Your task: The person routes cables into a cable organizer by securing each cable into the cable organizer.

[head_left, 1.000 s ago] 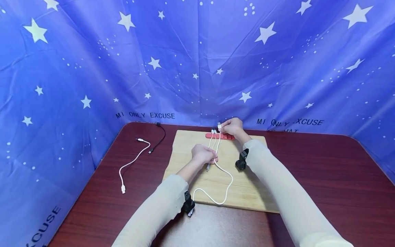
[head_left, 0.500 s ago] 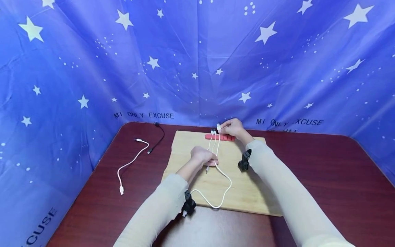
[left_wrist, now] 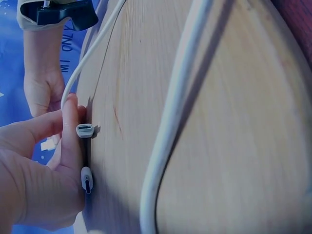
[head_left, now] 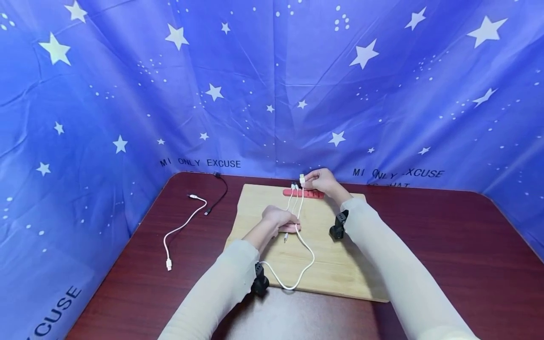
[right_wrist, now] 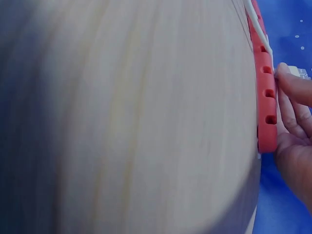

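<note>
The white cable (head_left: pixel 302 245) loops across the wooden board (head_left: pixel 340 264), its plug pinched in the right hand (head_left: pixel 323 182) just above the red cable clip (head_left: pixel 303 192), while the left hand (head_left: pixel 278 219) curls around the cable mid-board.

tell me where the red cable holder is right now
In the head view the red cable holder lies at the wooden board's far edge, just under the right hand.
</note>
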A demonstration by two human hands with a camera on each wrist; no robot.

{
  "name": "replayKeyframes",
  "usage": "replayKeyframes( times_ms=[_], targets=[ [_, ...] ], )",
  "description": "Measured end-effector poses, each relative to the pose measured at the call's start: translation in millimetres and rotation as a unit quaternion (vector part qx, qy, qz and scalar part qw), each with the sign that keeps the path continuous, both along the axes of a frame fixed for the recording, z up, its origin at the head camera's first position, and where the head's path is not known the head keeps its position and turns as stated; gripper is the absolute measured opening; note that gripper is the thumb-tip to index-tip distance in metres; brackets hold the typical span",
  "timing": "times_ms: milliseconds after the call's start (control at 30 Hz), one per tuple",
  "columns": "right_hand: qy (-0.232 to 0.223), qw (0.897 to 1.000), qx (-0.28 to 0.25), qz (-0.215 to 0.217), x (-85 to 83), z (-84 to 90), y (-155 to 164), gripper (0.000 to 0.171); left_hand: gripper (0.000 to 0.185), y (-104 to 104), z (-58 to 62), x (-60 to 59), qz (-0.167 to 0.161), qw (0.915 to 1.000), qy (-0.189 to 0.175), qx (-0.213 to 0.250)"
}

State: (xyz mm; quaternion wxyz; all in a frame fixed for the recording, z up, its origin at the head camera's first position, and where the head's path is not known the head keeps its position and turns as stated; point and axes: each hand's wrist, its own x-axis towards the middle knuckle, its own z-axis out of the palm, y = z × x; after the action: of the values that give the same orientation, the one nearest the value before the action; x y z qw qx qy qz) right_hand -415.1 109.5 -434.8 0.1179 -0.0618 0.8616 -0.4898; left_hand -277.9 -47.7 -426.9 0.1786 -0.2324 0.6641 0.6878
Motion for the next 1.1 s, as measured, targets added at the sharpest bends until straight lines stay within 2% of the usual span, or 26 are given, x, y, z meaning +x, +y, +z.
replayKeyframes(
  times_ms=[300,600,700,767,933,1000,1100],
  targets=[
    [-0.027,0.999,-0.021,0.002,1.5,-2.9,9,0.035,0.016,7,-5.3,1.5,0.001,1.0,0.009,0.001],
    [-0.021,1.0,-0.024,-0.001,4.8,-6.3,10,0.032,0.014,7,-8.4,-0.5,-0.013,0.9998,0.006,0.01],
    [0.002,1.0,0.002,-0.011,6.7,-5.0,7,0.028,0.017,6,-7.7,-1.1,-0.022,0.9997,0.001,-0.005],
    [0.033,0.999,0.036,-0.014,7.9,-3.1,2,0.026,0.019,4,-7.0,-1.8,-0.029,0.9994,-0.003,-0.017],
    [0.126,0.985,0.121,-0.013,10.6,2.6,-11,0.02,0.022,-1,-3.8,-5.2,-0.031,0.9987,0.0,-0.04],
    [0.142,0.981,0.134,-0.015,11.5,3.9,-14,0.019,0.024,-2,-1.8,-6.3,-0.032,0.9986,0.001,-0.043],
    [0.143,0.98,0.138,-0.022,12.2,4.2,-14,0.018,0.025,0,-0.5,-6.8,-0.034,0.9987,0.004,-0.037]
  ],
)
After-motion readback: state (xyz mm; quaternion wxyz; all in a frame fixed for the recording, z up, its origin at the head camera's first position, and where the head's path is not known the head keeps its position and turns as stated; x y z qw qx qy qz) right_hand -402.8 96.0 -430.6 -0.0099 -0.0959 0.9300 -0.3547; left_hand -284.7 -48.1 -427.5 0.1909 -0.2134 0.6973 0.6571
